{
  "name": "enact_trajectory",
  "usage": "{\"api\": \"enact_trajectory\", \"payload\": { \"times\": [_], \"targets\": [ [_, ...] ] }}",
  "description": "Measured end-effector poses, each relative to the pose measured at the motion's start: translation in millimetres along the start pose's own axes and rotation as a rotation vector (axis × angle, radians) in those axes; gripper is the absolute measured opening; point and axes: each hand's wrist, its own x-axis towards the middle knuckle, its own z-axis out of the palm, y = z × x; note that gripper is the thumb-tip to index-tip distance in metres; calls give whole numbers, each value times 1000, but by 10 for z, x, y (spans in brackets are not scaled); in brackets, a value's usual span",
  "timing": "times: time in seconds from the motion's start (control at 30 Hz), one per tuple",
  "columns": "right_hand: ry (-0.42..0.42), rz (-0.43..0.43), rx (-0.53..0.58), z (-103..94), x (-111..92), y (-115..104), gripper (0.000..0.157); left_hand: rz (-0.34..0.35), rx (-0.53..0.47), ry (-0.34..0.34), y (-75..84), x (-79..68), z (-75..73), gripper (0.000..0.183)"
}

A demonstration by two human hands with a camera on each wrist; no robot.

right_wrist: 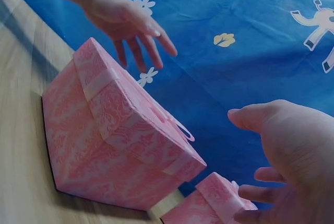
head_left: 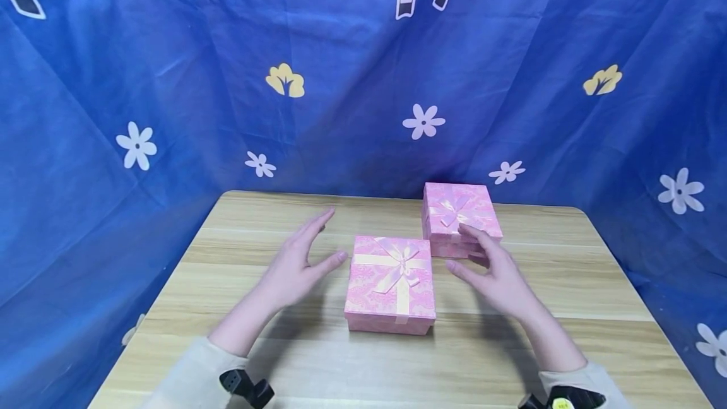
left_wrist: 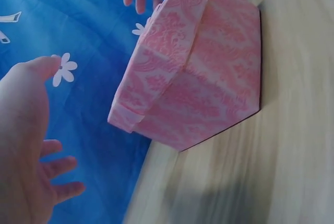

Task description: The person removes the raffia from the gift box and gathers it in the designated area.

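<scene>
A pink patterned gift box (head_left: 369, 298) with a pale ribbon bow on its lid sits near the middle of the table, its lid on. To its left my left hand (head_left: 295, 267) hovers with fingers spread, apart from the box. My right hand (head_left: 500, 276) is held on the other side, fingers loosely extended and holding nothing. Behind it, at the table's back, stands a second pink gift box (head_left: 488, 223) with a similar bow; the right fingers overlap its front in the head view. In the left wrist view the near box (left_wrist: 219, 62) shows its side and lid edge.
The wooden table (head_left: 227, 251) has rounded back corners. A blue cloth (head_left: 341, 131) printed with flowers and trees hangs behind it and along both sides. Each wrist wears a dark strapped device (head_left: 244, 387).
</scene>
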Motion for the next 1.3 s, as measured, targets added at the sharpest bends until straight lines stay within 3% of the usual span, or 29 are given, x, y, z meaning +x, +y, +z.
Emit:
{"api": "enact_trajectory", "payload": {
  "times": [0.17, 0.4, 0.67, 1.1, 1.3],
  "targets": [
    [-27, 9, 146, 80, 4, 51, 69, -21, -133, -22, -43, -4, 98, 81],
    [-70, 36, 292, 174, 13, 129, 61, -68, -204, -60, -76, -15, 208, 78],
    [-100, 135, 241, 252, 6, 204, 54, -198, -310, -125, -125, -39, 304, 73],
    [-186, 268, 383, 357, 42, 281, 57, -212, -344, -230, -100, -35, 391, 62],
    [-196, 330, 420, 373, 45, 281, 54, -244, -439, -232, -117, -26, 417, 60]
  ]
}}
